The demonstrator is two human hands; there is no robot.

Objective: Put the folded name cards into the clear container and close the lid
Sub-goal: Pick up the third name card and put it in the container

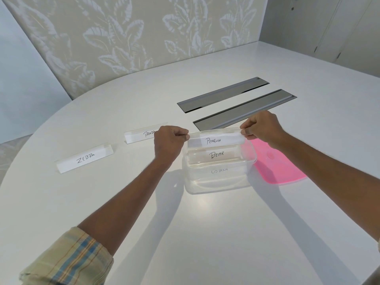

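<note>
I see L hand (169, 141) & R hand (261, 126) each pinching an end of PENGUIN card (214, 140) over clear container (218, 182); BEAR card (217, 154) inside, pink lid (277, 165) at right.

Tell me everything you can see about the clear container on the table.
The clear container is a rectangular tub of see-through plastic with rounded corners, upright and open on the white table. Its pink lid lies flat beside it on the right. Cards reading BEAR and OSTRICH show inside. The left hand and right hand pinch the ends of the PENGUIN card over its far rim.
</note>
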